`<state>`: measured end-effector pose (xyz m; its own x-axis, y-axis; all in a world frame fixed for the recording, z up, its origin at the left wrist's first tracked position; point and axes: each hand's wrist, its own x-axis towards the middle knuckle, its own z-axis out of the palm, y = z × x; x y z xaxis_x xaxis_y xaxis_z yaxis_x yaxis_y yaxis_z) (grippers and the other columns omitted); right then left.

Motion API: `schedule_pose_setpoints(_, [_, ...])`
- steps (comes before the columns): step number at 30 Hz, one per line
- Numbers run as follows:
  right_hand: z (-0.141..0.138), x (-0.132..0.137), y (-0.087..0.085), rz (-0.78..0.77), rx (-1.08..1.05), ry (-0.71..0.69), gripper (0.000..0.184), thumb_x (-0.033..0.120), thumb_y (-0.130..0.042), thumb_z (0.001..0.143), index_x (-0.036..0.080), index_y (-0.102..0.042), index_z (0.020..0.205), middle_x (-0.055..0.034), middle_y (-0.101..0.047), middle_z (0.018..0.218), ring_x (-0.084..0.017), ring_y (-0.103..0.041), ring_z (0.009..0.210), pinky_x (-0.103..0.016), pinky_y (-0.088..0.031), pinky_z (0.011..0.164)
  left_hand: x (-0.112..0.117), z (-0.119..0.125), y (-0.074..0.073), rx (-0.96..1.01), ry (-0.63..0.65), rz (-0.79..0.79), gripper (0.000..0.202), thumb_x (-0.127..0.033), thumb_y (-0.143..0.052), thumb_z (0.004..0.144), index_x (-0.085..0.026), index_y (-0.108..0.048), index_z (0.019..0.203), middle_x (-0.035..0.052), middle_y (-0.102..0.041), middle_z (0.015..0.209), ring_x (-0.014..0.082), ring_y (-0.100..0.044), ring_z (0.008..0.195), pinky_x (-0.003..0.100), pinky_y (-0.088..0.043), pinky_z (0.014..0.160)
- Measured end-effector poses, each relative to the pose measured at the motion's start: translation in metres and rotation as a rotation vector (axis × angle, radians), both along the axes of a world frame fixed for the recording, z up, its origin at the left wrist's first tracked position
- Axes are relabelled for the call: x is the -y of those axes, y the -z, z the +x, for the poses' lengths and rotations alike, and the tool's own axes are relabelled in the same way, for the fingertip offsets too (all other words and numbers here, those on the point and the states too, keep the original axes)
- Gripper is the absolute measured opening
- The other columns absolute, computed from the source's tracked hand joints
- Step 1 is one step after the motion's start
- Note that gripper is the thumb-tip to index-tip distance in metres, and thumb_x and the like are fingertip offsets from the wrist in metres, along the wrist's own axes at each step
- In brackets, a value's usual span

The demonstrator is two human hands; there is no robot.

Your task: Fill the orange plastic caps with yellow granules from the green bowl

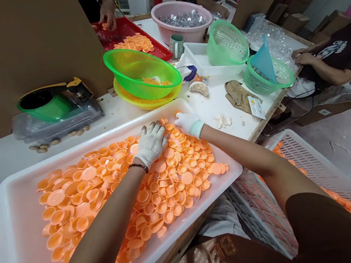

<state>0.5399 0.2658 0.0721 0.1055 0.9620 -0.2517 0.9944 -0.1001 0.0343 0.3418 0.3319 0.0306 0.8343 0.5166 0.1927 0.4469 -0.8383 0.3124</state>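
Note:
A white tray [22, 233] holds a wide spread of small, shallow orange plastic cups [167, 202], most of them round, some facing up and some turned over. My left hand [152, 143], in a white glove with greyed fingertips, lies on the cups near the tray's far side, fingers stretched out. Just to its right, my right hand [189, 123], also gloved in white, reaches the far rim with its fingers bent together. A bit of orange cup shows at those fingertips; the grip itself is partly hidden.
Behind the tray stand a green bowl [143, 74] in a yellow one, green baskets [227, 43] and a pink basin [183, 31]. A tape dispenser [80, 89] lies left. A crate [320, 174] with orange pieces stands lower right. Other people's hands [107, 12] work across and right.

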Motion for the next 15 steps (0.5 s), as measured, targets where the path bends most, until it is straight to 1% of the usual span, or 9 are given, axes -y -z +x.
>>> schedule_pose_setpoints(1, [-0.002, 0.0, 0.0, 0.002, 0.016, -0.004, 0.028, 0.021, -0.047, 0.102, 0.015, -0.073, 0.112, -0.0142, -0.067, 0.121, -0.022, -0.067, 0.099, -0.03, -0.045, 0.078, 0.002, 0.0, 0.0, -0.006, 0.011, 0.012, 0.039, -0.035, -0.046, 0.098, -0.015, -0.064, 0.126, 0.0195, -0.057, 0.147, 0.0373, -0.047, 0.141, 0.061, -0.032, 0.118])
schedule_pose_setpoints(2, [-0.003, -0.001, -0.001, 0.029, 0.025, 0.012, 0.029, 0.019, -0.045, 0.102, 0.015, -0.071, 0.116, -0.014, -0.066, 0.121, -0.022, -0.067, 0.1, -0.03, -0.045, 0.078, 0.003, 0.001, -0.001, -0.009, 0.012, 0.023, 0.04, -0.035, -0.044, 0.099, -0.014, -0.062, 0.128, 0.0204, -0.056, 0.147, 0.0379, -0.047, 0.141, 0.062, -0.032, 0.118])
schedule_pose_setpoints(4, [-0.002, -0.006, -0.004, 0.093, 0.032, 0.093, 0.033, 0.013, -0.042, 0.101, 0.016, -0.066, 0.123, -0.0136, -0.068, 0.119, -0.023, -0.067, 0.104, -0.03, -0.046, 0.08, 0.001, 0.003, -0.004, -0.013, 0.001, 0.043, 0.039, -0.031, -0.04, 0.101, -0.014, -0.062, 0.127, 0.0203, -0.059, 0.143, 0.0351, -0.05, 0.137, 0.057, -0.037, 0.116])
schedule_pose_setpoints(7, [0.002, -0.016, -0.011, 0.095, 0.055, 0.205, 0.033, 0.007, -0.04, 0.1, 0.011, -0.065, 0.121, -0.0174, -0.069, 0.116, -0.024, -0.068, 0.108, -0.031, -0.048, 0.084, -0.007, 0.015, -0.01, -0.03, -0.021, 0.065, 0.039, -0.02, -0.035, 0.099, -0.015, -0.064, 0.125, 0.019, -0.061, 0.137, 0.0306, -0.058, 0.123, 0.047, -0.048, 0.103])
schedule_pose_setpoints(9, [0.002, -0.024, -0.011, 0.058, 0.056, 0.214, 0.031, 0.005, -0.043, 0.099, 0.009, -0.067, 0.119, -0.0194, -0.07, 0.116, -0.025, -0.068, 0.108, -0.031, -0.049, 0.086, -0.014, 0.03, -0.013, -0.058, -0.008, 0.077, 0.038, -0.013, -0.038, 0.095, -0.017, -0.066, 0.121, 0.0173, -0.063, 0.132, 0.0296, -0.06, 0.114, 0.044, -0.05, 0.096])
schedule_pose_setpoints(12, [0.0, -0.035, -0.009, 0.022, 0.046, 0.201, 0.032, 0.004, -0.046, 0.097, 0.01, -0.069, 0.117, -0.0183, -0.072, 0.116, -0.024, -0.07, 0.106, -0.03, -0.049, 0.085, -0.024, 0.046, -0.013, -0.115, 0.003, 0.084, 0.035, -0.007, -0.043, 0.088, -0.017, -0.071, 0.106, 0.0178, -0.068, 0.111, 0.0299, -0.062, 0.104, 0.043, -0.05, 0.087])
schedule_pose_setpoints(14, [0.002, -0.037, -0.011, 0.018, 0.044, 0.201, 0.031, 0.007, -0.047, 0.098, 0.01, -0.071, 0.117, -0.0175, -0.073, 0.115, -0.024, -0.07, 0.105, -0.03, -0.049, 0.084, -0.026, 0.048, -0.011, -0.141, -0.019, 0.084, 0.032, -0.008, -0.043, 0.088, -0.014, -0.072, 0.1, 0.0191, -0.068, 0.102, 0.0305, -0.062, 0.099, 0.044, -0.049, 0.083])
schedule_pose_setpoints(15, [0.004, -0.036, -0.014, 0.028, 0.045, 0.203, 0.03, 0.011, -0.047, 0.099, 0.01, -0.07, 0.118, -0.0176, -0.073, 0.116, -0.024, -0.069, 0.105, -0.03, -0.049, 0.084, -0.027, 0.047, -0.009, -0.148, -0.031, 0.084, 0.031, -0.009, -0.043, 0.089, -0.013, -0.072, 0.099, 0.0194, -0.067, 0.1, 0.0307, -0.061, 0.099, 0.044, -0.048, 0.083])
